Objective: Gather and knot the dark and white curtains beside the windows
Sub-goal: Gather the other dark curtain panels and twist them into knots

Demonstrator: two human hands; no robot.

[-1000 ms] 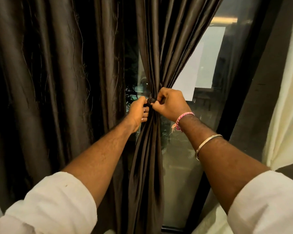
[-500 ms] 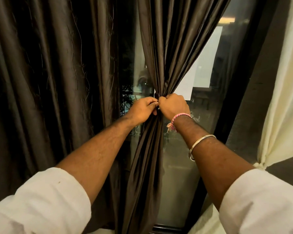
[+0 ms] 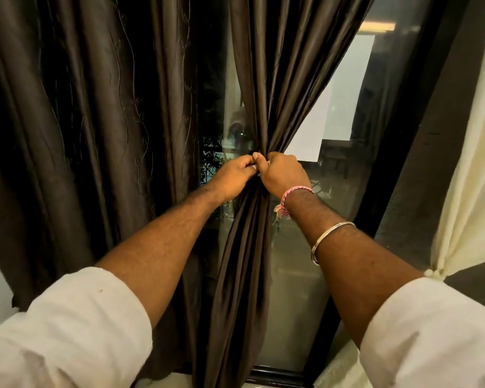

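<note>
Window glass (image 3: pixel 294 289), night-dark, behind both hands. Dark curtain (image 3: pixel 266 79): gathered, pinched at waist. Left hand (image 3: pixel 233 177), right hand (image 3: pixel 284 175): clamped on gather, now touching, formerly slightly apart. White curtain (image 3: pixel 471 177): tied, well right.

Left hand (image 3: pixel 234 177) and right hand (image 3: pixel 283 175), fists touching, pinch the gathered dark curtain (image 3: pixel 266 79) at its narrowest point before the window pane (image 3: pixel 297 275); a knotted white curtain (image 3: pixel 471 163) hangs right.
</note>
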